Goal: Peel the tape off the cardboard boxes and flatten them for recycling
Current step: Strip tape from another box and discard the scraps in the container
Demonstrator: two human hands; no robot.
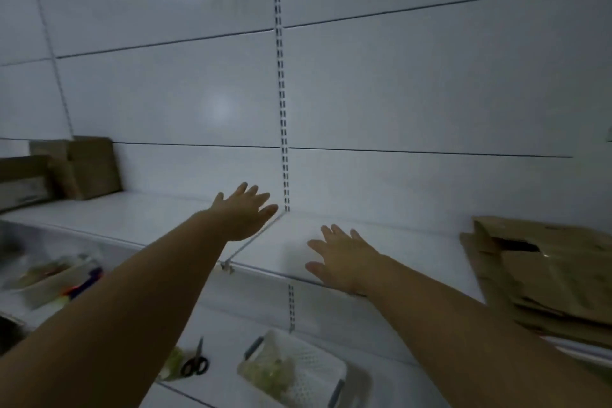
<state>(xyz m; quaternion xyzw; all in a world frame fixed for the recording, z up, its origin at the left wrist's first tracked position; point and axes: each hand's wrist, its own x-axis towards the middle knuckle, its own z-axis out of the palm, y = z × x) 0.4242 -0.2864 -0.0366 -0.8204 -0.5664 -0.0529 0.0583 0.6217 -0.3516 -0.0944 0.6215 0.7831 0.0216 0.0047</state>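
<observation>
- My left grip (245,212) is released, fingers spread, over the white shelf (149,219), holding nothing.
- My right grip (344,258) is released too, palm down at the shelf's front edge.
- The flattened cardboard stack (546,275) lies on the shelf, well right of my right grip.
- The upright cardboard boxes (89,169) stand far left of my left grip.

Shelf (397,242) ahead of my fingers (335,232) is wide open; upright boxes (89,169) far left, flattened cardboard (546,275) crowding the right.
</observation>
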